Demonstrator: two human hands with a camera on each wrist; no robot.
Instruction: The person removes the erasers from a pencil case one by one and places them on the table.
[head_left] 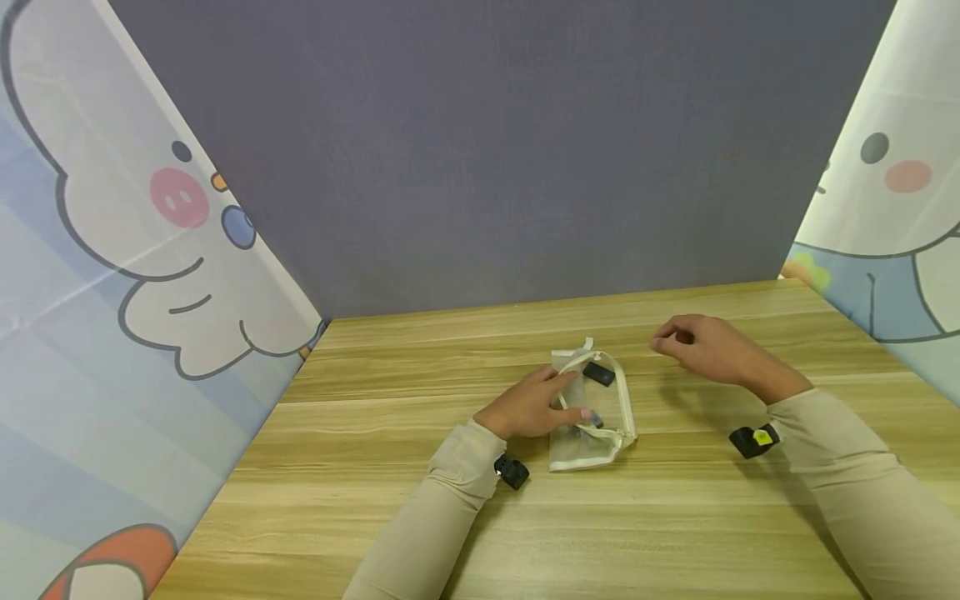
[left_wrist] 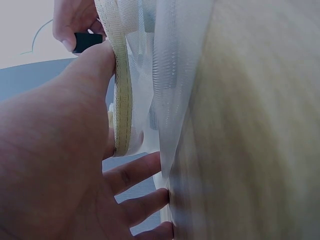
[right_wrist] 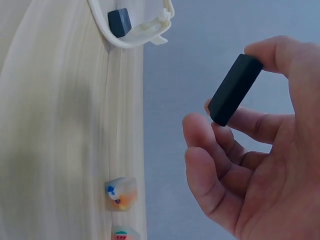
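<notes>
A mesh pouch (head_left: 630, 408) with white zipper edging lies on the table, its mouth spread wide. My left hand (head_left: 534, 406) rests at its left side, thumb and index finger apart across the mouth, thumb against the zipper tape (left_wrist: 123, 90). The other fingers reach along the mesh near the tabletop. Inside the pouch sit a dark block (right_wrist: 119, 22) and a small bluish piece (head_left: 596, 419). To the right, my right hand (head_left: 705, 346) is raised over the table. It pinches a small black rectangular block (right_wrist: 236, 90) between thumb and fingertips.
On the tabletop (head_left: 420, 367), the right wrist view shows a translucent piece with a blue and orange picture (right_wrist: 121, 193) and another with a watermelon picture (right_wrist: 124, 234). A dark grey panel (head_left: 480, 150) stands along the back edge; cartoon-print cloths (head_left: 225, 308) hang at both sides.
</notes>
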